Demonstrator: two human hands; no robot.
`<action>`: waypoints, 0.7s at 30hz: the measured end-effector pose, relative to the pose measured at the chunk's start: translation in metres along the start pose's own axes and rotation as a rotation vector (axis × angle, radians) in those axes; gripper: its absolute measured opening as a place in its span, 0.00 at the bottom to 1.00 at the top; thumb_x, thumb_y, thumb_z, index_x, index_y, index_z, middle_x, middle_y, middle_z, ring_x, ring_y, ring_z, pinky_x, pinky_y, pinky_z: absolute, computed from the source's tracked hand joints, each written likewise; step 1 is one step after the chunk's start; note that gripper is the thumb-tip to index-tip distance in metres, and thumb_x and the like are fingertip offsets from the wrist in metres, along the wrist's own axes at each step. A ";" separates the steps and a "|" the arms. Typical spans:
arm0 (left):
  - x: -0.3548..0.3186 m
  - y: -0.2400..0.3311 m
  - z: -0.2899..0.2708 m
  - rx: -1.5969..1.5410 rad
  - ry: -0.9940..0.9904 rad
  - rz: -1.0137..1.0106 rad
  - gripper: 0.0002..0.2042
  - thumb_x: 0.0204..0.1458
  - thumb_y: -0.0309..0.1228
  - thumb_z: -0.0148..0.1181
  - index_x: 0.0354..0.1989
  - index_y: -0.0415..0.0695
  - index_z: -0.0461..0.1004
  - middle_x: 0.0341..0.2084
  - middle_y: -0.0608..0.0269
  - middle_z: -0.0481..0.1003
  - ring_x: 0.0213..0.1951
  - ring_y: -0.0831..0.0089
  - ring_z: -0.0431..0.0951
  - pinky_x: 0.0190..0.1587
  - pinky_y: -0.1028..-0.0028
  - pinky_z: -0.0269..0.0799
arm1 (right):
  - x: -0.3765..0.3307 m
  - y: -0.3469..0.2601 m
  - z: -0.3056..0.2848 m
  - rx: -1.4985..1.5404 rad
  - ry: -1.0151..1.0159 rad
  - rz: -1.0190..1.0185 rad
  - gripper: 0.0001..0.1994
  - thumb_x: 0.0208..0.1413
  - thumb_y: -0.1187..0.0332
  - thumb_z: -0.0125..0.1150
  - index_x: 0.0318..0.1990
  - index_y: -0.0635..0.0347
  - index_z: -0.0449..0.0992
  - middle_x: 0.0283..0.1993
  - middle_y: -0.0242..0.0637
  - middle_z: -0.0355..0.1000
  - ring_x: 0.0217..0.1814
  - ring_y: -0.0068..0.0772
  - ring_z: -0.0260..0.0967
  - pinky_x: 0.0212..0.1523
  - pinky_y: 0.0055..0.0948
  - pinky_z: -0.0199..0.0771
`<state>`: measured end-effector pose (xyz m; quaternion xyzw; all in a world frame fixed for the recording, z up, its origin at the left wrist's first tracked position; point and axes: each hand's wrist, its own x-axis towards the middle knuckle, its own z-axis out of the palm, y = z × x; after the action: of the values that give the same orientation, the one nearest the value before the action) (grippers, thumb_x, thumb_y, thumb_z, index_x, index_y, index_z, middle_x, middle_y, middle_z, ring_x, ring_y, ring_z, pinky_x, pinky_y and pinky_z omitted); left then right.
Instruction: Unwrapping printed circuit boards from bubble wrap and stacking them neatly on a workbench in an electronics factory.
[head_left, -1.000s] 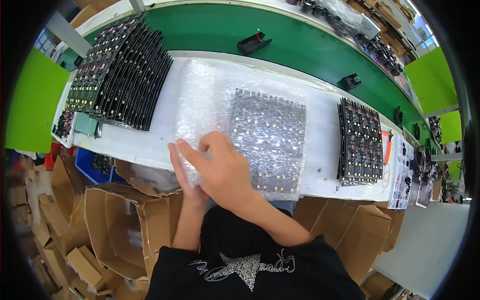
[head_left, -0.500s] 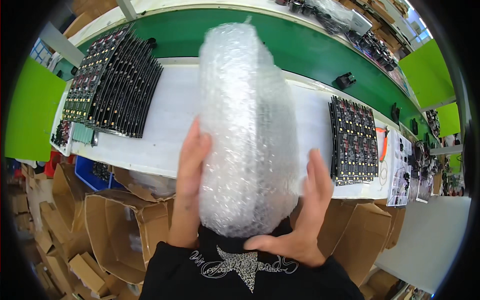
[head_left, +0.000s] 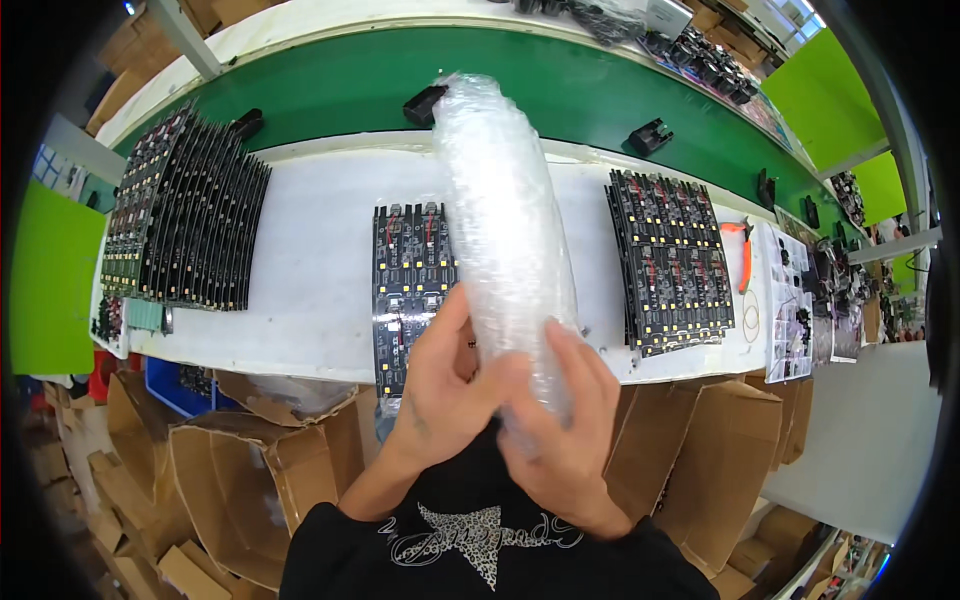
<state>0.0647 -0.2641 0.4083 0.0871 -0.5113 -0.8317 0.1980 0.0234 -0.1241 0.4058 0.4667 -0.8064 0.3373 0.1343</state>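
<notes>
The bare left hand [head_left: 440, 395] and bare right hand [head_left: 575, 420] clasp the lower end of a long, rounded roll of clear, glossy, crinkled plastic wrap [head_left: 505, 215], raised over a smooth white table [head_left: 315, 240]; the roll partly hides a flat, dark, gridded circuit-board panel [head_left: 400, 260], while a layered stack of similar rigid panels [head_left: 670, 260] lies rightward and a smooth green strip [head_left: 330, 100] runs beyond

Clear bubble-wrap roll [head_left: 505, 210], long, shiny, far end angled left
</notes>
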 end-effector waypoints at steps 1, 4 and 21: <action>-0.002 0.001 0.001 0.073 0.008 -0.012 0.23 0.56 0.23 0.54 0.60 0.35 0.58 0.50 0.56 0.69 0.53 0.72 0.69 0.54 0.73 0.66 | -0.002 -0.001 0.000 0.023 0.016 -0.006 0.29 0.36 0.73 0.70 0.53 0.51 0.75 0.60 0.50 0.64 0.60 0.54 0.62 0.57 0.42 0.62; 0.007 -0.003 -0.008 -0.148 0.136 -0.104 0.22 0.55 0.21 0.55 0.58 0.36 0.59 0.49 0.57 0.70 0.51 0.74 0.71 0.53 0.72 0.67 | -0.011 0.002 0.007 0.308 -0.031 0.008 0.42 0.38 0.50 0.75 0.62 0.53 0.64 0.67 0.57 0.52 0.67 0.60 0.52 0.63 0.49 0.55; -0.007 0.000 -0.053 1.263 0.323 0.060 0.36 0.48 0.27 0.64 0.65 0.32 0.53 0.57 0.40 0.63 0.57 0.49 0.64 0.60 0.61 0.59 | -0.044 0.047 0.049 0.035 0.269 0.435 0.30 0.51 0.81 0.59 0.63 0.66 0.59 0.58 0.57 0.61 0.58 0.53 0.63 0.57 0.42 0.63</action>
<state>0.0899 -0.3044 0.3830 0.2963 -0.8677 -0.3415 0.2064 0.0116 -0.1115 0.3268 0.2353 -0.8570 0.4310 0.1564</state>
